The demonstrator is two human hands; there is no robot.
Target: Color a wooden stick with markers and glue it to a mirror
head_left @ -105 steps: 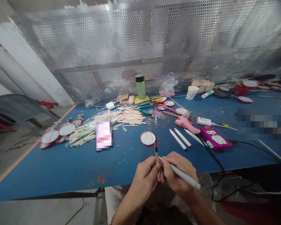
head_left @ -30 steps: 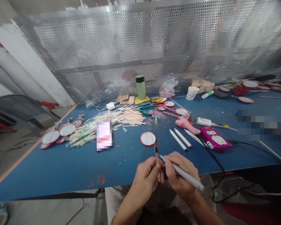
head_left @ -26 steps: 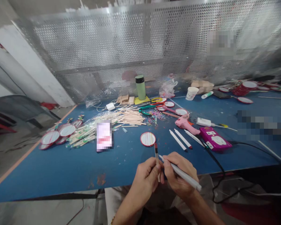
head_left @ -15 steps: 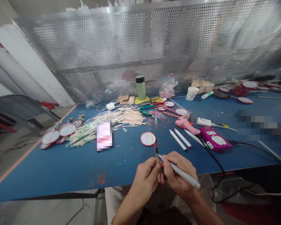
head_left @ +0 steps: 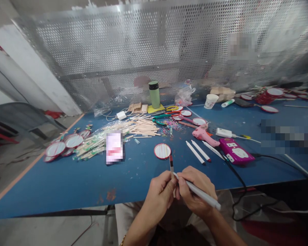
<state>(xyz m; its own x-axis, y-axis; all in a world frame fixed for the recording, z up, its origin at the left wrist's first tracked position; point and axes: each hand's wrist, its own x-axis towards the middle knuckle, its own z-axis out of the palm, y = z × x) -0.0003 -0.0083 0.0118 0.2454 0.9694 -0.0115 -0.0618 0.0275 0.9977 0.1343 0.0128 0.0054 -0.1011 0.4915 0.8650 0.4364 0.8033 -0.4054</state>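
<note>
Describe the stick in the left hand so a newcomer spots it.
At the near edge of the blue table is the left hand. Pinched in it is a slim stick, its far end banded dark red, then black; the loose sticks piled beyond are plain and pale.

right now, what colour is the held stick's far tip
The craft stick's tip is dark red, next to a black band; head view shows best.

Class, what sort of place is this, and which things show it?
Probably a craft workspace: a pink glue gun, a pile of wooden sticks and several markers lie on the blue table.
</note>
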